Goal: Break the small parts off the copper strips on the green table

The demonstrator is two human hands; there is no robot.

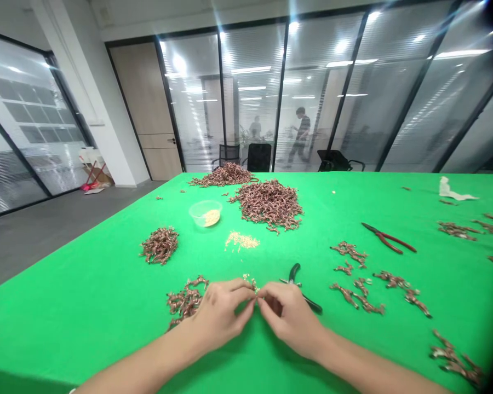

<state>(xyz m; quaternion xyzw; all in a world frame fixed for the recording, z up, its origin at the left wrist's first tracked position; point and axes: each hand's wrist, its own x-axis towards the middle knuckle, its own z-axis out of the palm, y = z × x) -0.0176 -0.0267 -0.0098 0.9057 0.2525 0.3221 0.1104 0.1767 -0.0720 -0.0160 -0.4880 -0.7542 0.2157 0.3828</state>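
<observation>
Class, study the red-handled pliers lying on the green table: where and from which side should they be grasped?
Probably the red handles of the pliers, from above at the right: they lie flat, handles splayed rightward, dark nose pointing left.

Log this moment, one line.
left hand, right hand: pinched fingertip to fingertip | held: too small to tell | near: black pliers, brown pile | on: green table
</observation>
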